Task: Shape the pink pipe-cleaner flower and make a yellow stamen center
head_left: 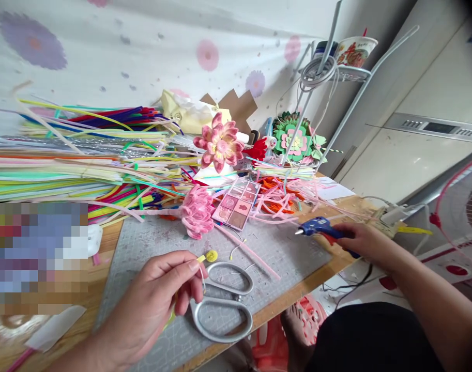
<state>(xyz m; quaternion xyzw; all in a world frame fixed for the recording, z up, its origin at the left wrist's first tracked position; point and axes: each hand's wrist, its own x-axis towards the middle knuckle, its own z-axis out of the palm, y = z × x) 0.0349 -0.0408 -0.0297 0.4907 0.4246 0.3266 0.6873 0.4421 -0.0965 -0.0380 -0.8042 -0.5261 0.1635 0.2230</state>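
Observation:
My left hand (pixel 164 281) pinches a small yellow piece with a round, coil-like end (pixel 211 256), perhaps pipe cleaner, between thumb and fingertips. A thin pale strand hangs from the same fingers. Just right of that hand lie silver-handled scissors (pixel 224 338), their blades hidden behind it. In my right hand (pixel 360 242) is a blue hot glue gun (pixel 318 226), its nozzle pointing left above the grey cutting mat (pixel 286 258). A pink fuzzy flower (pixel 197 212) with a wrapped stem rests at the mat's back edge, beside a makeup palette (pixel 238 204).
Bundles of coloured pipe cleaners (pixel 57 175) fill the back left. A pink flower with a yellow centre (pixel 220 143) stands behind the palette. Pink and orange strips (pixel 276 199) lie right of it. A metal rack (pixel 369 77) rises at the back right; a fan (pixel 468 206) stands far right.

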